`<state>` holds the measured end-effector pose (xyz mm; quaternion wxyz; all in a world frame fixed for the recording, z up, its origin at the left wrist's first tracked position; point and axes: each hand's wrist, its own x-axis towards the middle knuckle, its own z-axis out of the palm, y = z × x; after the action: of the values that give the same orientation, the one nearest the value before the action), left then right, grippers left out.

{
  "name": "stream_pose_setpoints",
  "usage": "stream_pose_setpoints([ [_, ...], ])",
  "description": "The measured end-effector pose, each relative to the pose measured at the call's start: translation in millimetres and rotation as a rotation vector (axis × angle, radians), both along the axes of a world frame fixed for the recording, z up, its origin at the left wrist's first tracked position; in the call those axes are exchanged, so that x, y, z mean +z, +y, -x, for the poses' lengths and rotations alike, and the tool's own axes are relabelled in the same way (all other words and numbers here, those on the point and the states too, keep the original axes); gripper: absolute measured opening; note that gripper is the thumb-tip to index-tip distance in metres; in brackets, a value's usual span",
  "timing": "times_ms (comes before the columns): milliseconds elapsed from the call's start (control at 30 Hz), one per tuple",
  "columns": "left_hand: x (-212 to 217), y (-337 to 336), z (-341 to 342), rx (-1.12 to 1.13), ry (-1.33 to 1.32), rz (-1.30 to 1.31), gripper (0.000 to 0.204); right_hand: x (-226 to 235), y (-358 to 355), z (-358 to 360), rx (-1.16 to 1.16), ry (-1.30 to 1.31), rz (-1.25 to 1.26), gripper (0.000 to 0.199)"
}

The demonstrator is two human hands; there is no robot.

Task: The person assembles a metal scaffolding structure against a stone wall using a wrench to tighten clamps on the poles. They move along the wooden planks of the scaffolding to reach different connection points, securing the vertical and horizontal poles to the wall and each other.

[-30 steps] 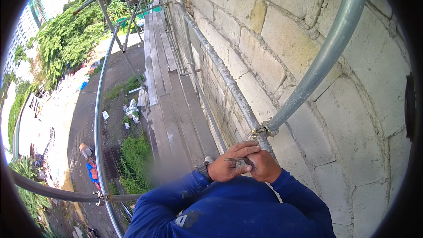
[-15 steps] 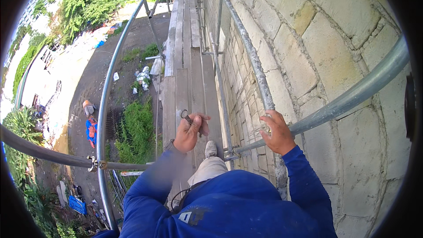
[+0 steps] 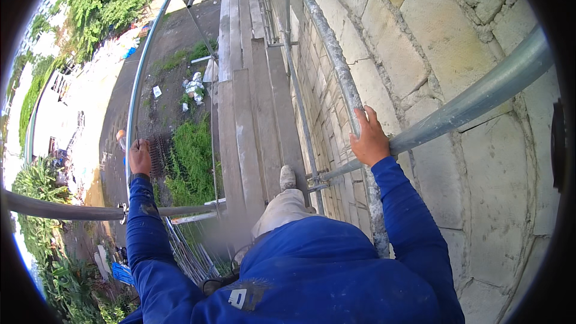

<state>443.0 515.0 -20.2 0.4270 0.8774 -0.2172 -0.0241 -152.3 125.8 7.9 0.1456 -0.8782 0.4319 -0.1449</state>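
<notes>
My left hand [image 3: 140,157] is closed at the shiny scaffold rail [image 3: 137,93] on the left. A thin dark end, which looks like the ring-ended wrench [image 3: 137,132], sticks up from it; the rest is hidden. On the right, my right hand [image 3: 370,138] lies over the mortar-splashed scaffold pipe [image 3: 329,39], thumb on one side and fingers over the top. Its wrist is next to a thicker grey cross pipe [image 3: 474,105]. Below, one shoe [image 3: 288,178] stands on the wooden planks [image 3: 261,114] of the walkway.
A stone block wall [image 3: 450,42] rises close on the right. Another dark pipe [image 3: 66,207] crosses at the lower left. Far below on the left are ground with green weeds [image 3: 189,165], white bags [image 3: 194,87] and a person [image 3: 122,138], partly behind the rail.
My left hand has swung left from above the planks to the left rail with the wrench. My right hand has moved slightly forward and settled onto the pipe. The view has shifted forward.
</notes>
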Motion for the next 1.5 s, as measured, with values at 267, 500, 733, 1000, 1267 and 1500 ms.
stream_pose_setpoints([
  [267, 29, 53, -55, 0.263, -0.308, -0.492, 0.045, 10, -5, -7, -0.027, -0.011, 0.090, 0.057],
  [500, -15, 60, -82, 0.325, -0.280, -0.520, 0.045, 31, -77, -87, -0.001, -0.056, 0.273, 0.047],
  [733, -27, 66, -102, 0.320, -0.182, -0.546, 0.046, -11, -146, -137, -0.168, 0.020, 0.142, 0.068],
  [1000, -27, 67, -98, 0.358, -0.146, -0.571, 0.042, -24, -158, -146, -0.191, -0.070, 0.082, 0.071],
  [1267, -34, 71, -95, 0.391, -0.213, -0.555, 0.042, -26, -167, -146, -0.250, 0.095, -0.106, 0.078],
  [1500, -21, 40, -78, 0.504, -0.177, -0.616, 0.041, -26, -170, -144, -0.244, 0.105, -0.097, 0.076],
])
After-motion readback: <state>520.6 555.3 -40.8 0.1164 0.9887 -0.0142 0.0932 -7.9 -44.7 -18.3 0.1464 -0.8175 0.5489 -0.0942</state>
